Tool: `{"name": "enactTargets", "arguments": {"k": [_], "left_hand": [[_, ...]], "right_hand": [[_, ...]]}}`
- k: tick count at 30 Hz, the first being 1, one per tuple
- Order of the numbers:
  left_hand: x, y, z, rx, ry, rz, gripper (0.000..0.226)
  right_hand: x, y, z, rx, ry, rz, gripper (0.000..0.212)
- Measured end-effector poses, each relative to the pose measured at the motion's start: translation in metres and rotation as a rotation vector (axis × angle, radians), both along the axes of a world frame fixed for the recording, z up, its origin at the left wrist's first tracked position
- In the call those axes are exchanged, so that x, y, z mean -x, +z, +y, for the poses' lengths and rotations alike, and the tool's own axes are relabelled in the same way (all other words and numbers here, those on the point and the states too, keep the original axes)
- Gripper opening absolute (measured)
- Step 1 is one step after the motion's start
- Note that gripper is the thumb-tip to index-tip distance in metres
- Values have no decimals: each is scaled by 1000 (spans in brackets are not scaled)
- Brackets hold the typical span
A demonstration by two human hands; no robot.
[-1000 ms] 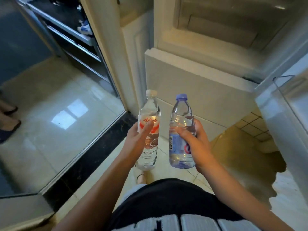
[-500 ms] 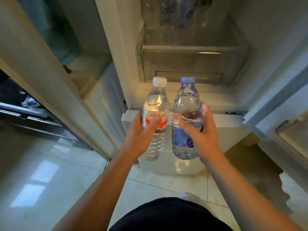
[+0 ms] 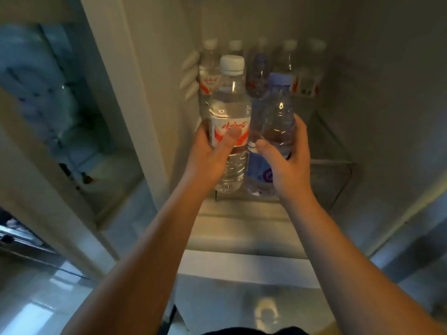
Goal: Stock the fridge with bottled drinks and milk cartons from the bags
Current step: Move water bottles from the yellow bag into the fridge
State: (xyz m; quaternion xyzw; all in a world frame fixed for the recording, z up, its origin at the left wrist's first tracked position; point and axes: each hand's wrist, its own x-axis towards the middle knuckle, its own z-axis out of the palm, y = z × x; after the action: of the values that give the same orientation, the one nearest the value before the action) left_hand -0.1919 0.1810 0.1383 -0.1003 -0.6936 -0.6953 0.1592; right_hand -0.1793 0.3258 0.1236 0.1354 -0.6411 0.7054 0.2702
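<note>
My left hand point(image 3: 208, 153) grips a clear water bottle with a white cap and a red-and-white label point(image 3: 229, 112). Beside it, my right hand point(image 3: 287, 160) grips a clear water bottle with a blue cap and a blue label point(image 3: 273, 119). Both bottles stand upright, side by side, held up inside the open fridge just in front of a shelf point(image 3: 331, 163). Several bottles point(image 3: 285, 68) with white caps stand in a row at the back of that shelf. No bags or milk cartons are in view.
The fridge's left wall point(image 3: 135, 97) runs close to my left hand. A white drawer front point(image 3: 244, 267) juts out below my forearms. The left door's bins point(image 3: 48, 97) hold blurred bluish items. A glossy tiled floor point(image 3: 36, 310) shows at bottom left.
Both hands have risen and moved forward with their bottles, from in front of the lower drawer up into the fridge compartment. My view has tilted up, showing the row of bottles at the back.
</note>
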Motion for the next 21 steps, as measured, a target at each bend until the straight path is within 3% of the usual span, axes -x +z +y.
{"name": "enactTargets", "arguments": {"k": [11, 17, 21], "left_hand": [[86, 20, 18, 22, 106, 150, 52], [110, -2, 19, 36, 139, 64, 44], [112, -16, 13, 96, 158, 48, 46]], "right_hand": [[101, 16, 5, -105, 67, -12, 82], [126, 3, 10, -188, 123, -61, 79], [129, -5, 11, -256, 156, -67, 66]]}}
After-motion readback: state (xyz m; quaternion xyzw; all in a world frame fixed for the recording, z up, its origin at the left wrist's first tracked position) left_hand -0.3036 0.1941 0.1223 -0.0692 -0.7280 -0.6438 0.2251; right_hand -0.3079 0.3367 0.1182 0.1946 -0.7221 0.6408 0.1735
